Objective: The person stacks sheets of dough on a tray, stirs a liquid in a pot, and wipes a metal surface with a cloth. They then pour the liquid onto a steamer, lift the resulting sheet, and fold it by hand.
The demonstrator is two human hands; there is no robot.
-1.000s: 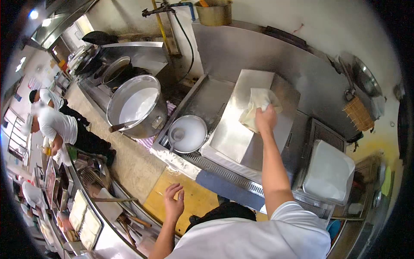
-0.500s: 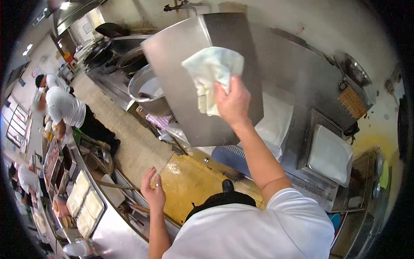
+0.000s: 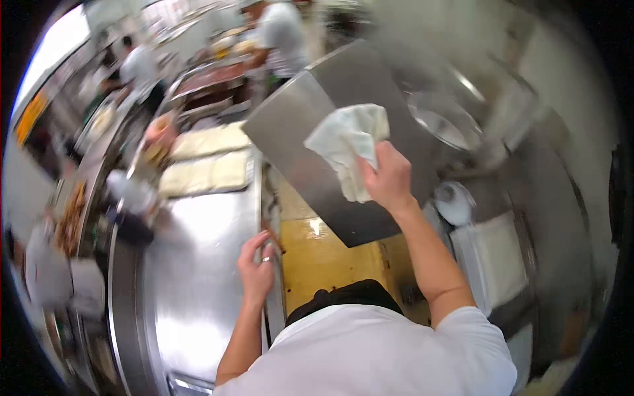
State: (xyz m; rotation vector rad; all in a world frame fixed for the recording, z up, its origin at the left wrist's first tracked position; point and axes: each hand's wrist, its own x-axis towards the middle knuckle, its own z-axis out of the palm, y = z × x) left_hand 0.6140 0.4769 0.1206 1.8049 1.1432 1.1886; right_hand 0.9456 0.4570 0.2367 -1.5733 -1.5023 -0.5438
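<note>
Because the right hand (image 3: 389, 181) pinched a pale folded cloth (image 3: 347, 148) against the steel, the large stainless lid (image 3: 343, 145) was probably hot or slippery, and the cloth served as a pad between palm and metal. That lid hung in the air, carried at chest height above the yellow floor (image 3: 317, 257), clear of any surface. Its broad flat face was turned toward the camera and tilted, the long axis running from the lower middle of the view up toward the upper left, with one corner dipping lowest just above the floor. The right grip was closed on cloth and lid edge together, thumb hidden behind the fabric.

Lower down, the left hand (image 3: 256, 267), wearing a ring, rested half open on the rim of the steel desk (image 3: 191, 290), seemingly for balance; it held nothing. Farther along the desk lay trays of pale dough sheets (image 3: 205, 165). To the right stood a white ladle-like bowl (image 3: 454, 201) and a lidded white container (image 3: 498, 257). Other people (image 3: 281, 33) in white worked blurred in the background
</note>
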